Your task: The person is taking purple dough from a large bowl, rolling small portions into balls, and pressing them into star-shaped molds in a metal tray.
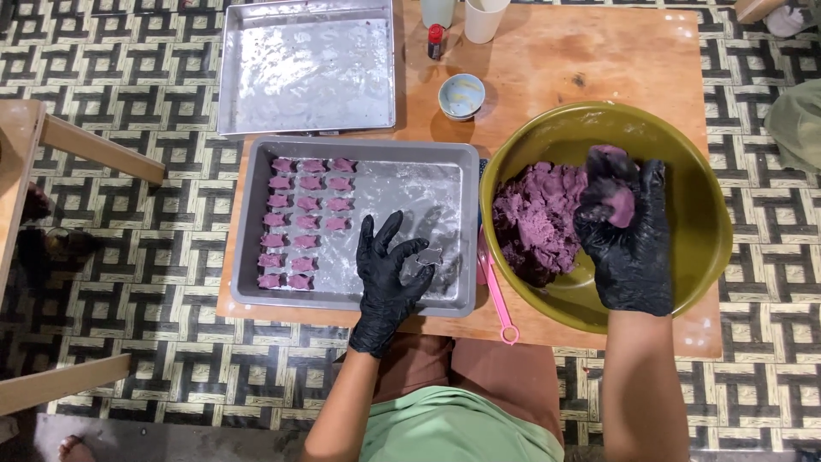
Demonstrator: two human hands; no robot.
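Both my hands wear black gloves. My left hand (389, 274) rests over the near right part of a floured grey metal tray (445, 162), fingers pinched around a small clear star-shaped cutter (425, 259). Several purple star-shaped dough pieces (305, 204) lie in rows on the tray's left side. My right hand (629, 235) is inside a large olive-green bowl (710, 231), closed around a lump of purple dough (617, 204). A bigger mass of purple dough (539, 218) fills the bowl's left side.
A second floured metal tray (308, 68) sits at the back left of the wooden table (599, 60). A small blue bowl (462, 94), a little red-capped bottle (435, 40) and two cups (485, 19) stand behind. A pink tool handle (498, 299) lies between tray and bowl.
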